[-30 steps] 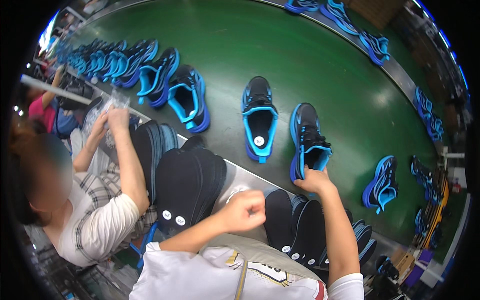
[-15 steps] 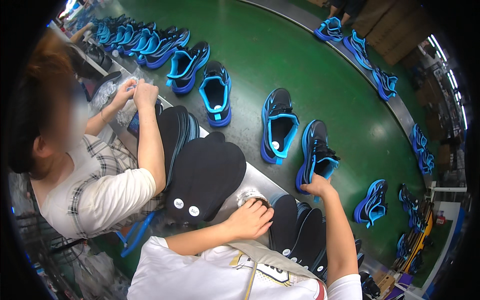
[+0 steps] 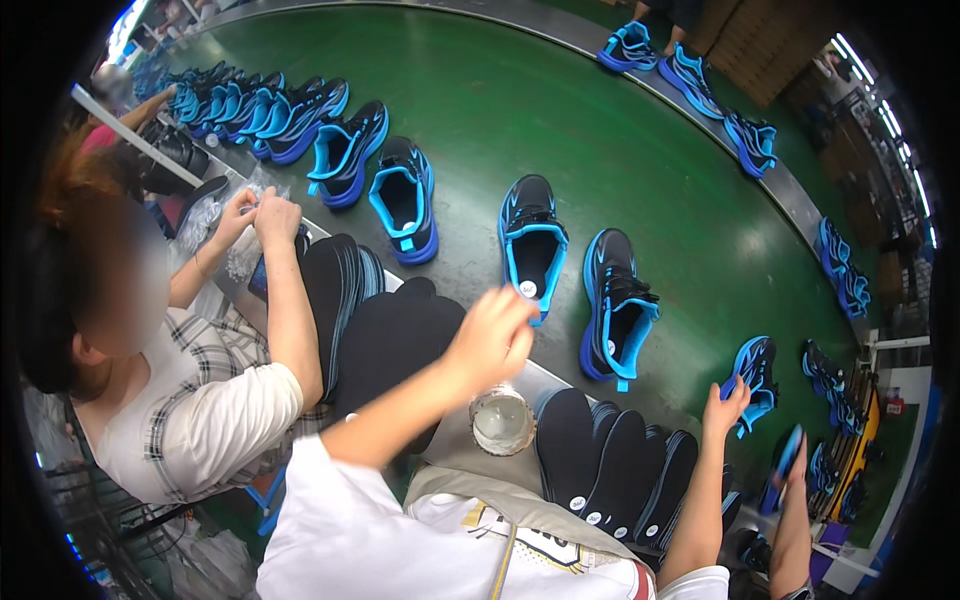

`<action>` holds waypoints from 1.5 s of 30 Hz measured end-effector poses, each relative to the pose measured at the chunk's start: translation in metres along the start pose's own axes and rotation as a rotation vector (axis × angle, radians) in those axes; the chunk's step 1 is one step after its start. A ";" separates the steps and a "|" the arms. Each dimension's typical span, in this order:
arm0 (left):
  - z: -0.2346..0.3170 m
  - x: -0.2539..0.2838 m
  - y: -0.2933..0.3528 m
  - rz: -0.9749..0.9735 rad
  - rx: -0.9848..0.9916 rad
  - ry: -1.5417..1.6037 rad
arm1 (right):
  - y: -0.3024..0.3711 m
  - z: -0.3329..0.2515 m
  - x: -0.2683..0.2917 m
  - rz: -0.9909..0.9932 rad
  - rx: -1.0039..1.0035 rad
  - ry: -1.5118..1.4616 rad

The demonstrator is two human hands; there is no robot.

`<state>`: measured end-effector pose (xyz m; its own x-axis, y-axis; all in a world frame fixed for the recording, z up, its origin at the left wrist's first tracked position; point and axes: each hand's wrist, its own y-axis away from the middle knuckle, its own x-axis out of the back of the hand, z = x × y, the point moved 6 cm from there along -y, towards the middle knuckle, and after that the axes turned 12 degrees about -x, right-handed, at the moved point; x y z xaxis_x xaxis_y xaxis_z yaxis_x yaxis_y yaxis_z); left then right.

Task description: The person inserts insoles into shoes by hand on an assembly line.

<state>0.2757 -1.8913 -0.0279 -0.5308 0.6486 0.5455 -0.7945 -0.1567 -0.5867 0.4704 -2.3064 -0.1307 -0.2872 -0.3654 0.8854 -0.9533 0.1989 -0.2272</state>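
Observation:
My left hand (image 3: 488, 342), blurred by motion, hovers by the heel of a black and blue sneaker (image 3: 535, 245). Its fingers look curled together; whatever is in them is too small or hidden to tell. My right hand (image 3: 727, 405) grips the heel side of another sneaker (image 3: 752, 370) to the right. Between them stands a sneaker (image 3: 612, 300) with a round white sticker visible inside. Below my left hand is a round, whitish container (image 3: 502, 420) with a rough rim. Black insoles (image 3: 600, 470) with round white stickers lie in stacks right beside it.
On the left, a person (image 3: 210, 370) works with both hands beside more insoles (image 3: 395, 340). Several sneakers (image 3: 250, 115) line the green belt (image 3: 450, 100). Another person's hand (image 3: 795, 465) holds a dark, blue-edged thing at the right. A far rail (image 3: 790, 190) carries more sneakers.
My left hand has risen from the round container toward a sneaker's heel. My right hand has let go of one sneaker and taken hold of another farther right. Another person's hand has appeared.

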 end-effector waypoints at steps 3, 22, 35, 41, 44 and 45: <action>-0.060 -0.060 -0.047 -0.606 -0.096 -0.246 | -0.005 0.037 -0.006 -0.004 -0.170 0.164; -0.200 -0.170 0.022 -1.974 0.028 -0.053 | -0.007 0.081 0.023 -0.031 -0.351 -0.247; -0.254 -0.164 0.065 -2.049 -0.031 -0.220 | 0.079 0.034 0.070 -0.319 -0.067 -0.326; -0.219 -0.142 0.024 -1.973 0.156 -0.378 | 0.204 0.064 0.086 -0.452 -0.056 0.100; -0.180 -0.130 -0.010 -1.839 0.216 -0.435 | 0.232 0.071 0.081 -0.332 -0.100 0.206; -0.144 -0.130 -0.034 -1.685 0.243 -0.378 | 0.235 0.076 0.080 -0.312 -0.121 0.227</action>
<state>0.4140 -1.8630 -0.1645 0.8470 0.0163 0.5313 -0.5065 0.3280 0.7974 0.2159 -2.3584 -0.1441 0.0549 -0.2179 0.9744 -0.9698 0.2206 0.1040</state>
